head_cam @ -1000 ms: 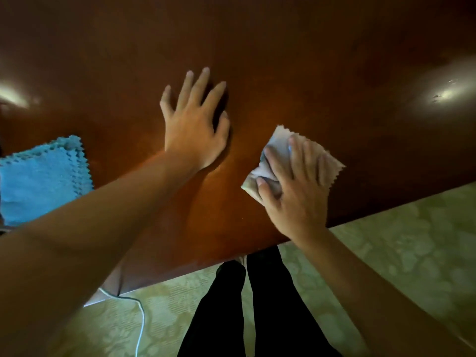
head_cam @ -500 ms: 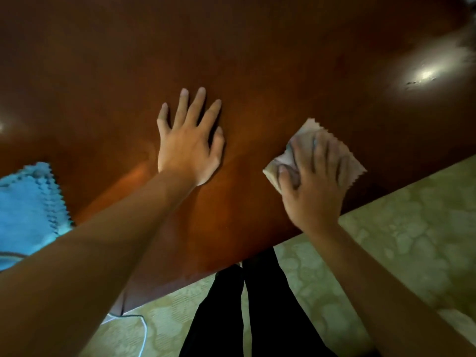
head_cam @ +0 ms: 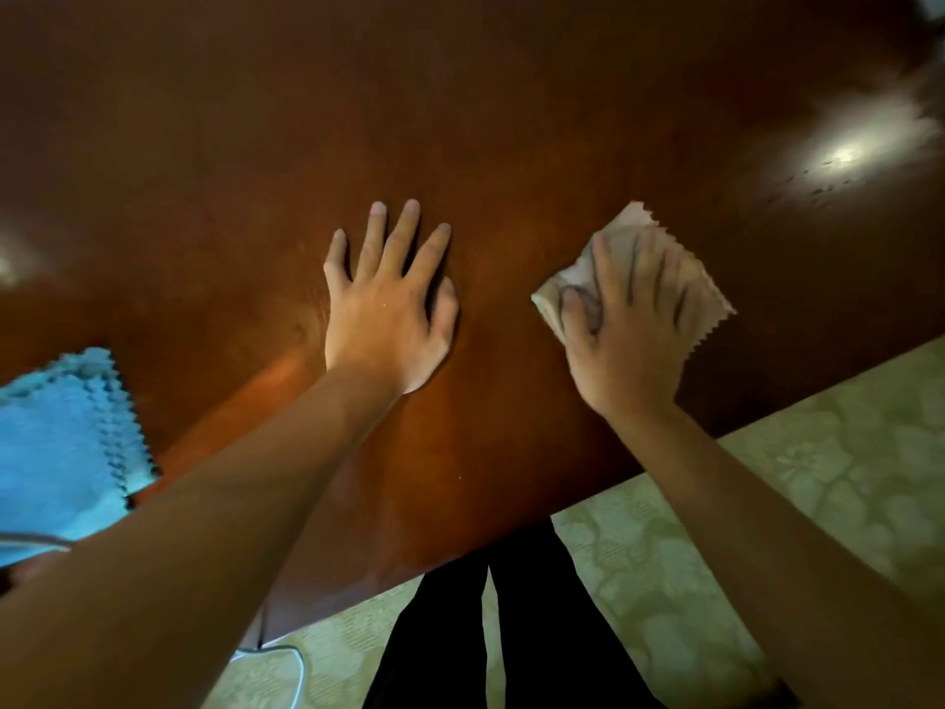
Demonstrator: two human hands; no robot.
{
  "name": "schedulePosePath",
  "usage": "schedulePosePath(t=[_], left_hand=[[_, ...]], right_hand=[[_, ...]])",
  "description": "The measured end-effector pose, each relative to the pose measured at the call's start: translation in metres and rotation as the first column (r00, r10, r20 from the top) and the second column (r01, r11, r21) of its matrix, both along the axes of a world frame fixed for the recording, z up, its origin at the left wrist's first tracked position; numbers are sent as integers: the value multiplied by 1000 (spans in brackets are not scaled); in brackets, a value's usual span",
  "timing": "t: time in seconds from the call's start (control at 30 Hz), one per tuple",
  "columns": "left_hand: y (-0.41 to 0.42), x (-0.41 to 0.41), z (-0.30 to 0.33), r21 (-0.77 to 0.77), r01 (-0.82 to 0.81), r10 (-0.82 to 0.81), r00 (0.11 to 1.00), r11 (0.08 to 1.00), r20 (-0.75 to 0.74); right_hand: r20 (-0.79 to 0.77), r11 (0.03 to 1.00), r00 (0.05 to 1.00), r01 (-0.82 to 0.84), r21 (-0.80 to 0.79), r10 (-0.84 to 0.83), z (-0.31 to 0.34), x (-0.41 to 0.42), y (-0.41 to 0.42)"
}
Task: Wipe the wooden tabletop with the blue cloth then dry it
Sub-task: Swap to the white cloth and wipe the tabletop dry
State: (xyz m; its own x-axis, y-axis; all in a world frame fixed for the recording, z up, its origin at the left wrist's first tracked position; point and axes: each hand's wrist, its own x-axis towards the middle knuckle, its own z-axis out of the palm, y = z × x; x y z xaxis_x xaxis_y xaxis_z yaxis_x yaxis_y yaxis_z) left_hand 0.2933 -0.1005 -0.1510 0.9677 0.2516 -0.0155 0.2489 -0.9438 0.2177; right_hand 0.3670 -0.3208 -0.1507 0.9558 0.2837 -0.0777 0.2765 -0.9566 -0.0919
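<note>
Under the right hand (head_cam: pixel 626 332), flat fingers press a pale cloth (head_cam: pixel 708 299) onto the wooden tabletop (head_cam: pixel 460 94). The left hand (head_cam: pixel 391 309) lies released, fingers spread. Left of it sits the blue cloth (head_cam: pixel 61 442).

right hand (head_cam: pixel 626 345) and pale cloth (head_cam: pixel 708 299) slid rightward along tabletop (head_cam: pixel 460 120)

Dim warm light, lamp glare on far-right worktop (head_cam: pixel 844 156), right hand (head_cam: pixel 631 340) motion-blurred, wide-angle bending at edges
</note>
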Motion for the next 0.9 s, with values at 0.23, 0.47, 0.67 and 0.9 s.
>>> schedulePosePath(t=[0.23,0.47,0.67,0.9], left_hand=[[1,0,4,-22,9,-9,1000,1000,-13],[1,0,7,-40,0,-2,1000,999,-30],[0,0,7,-69,-26,25,1000,997,-14],[-1,0,6,-70,-25,26,1000,997,15]], right_hand=[[-7,923,926,-376,82,378,-4,-72,21],[-1,997,997,-76,6,76,4,36,43],[0,923,923,-385,25,385,3,-26,51],[-15,950,963,-267,-161,268,12,51,55]])
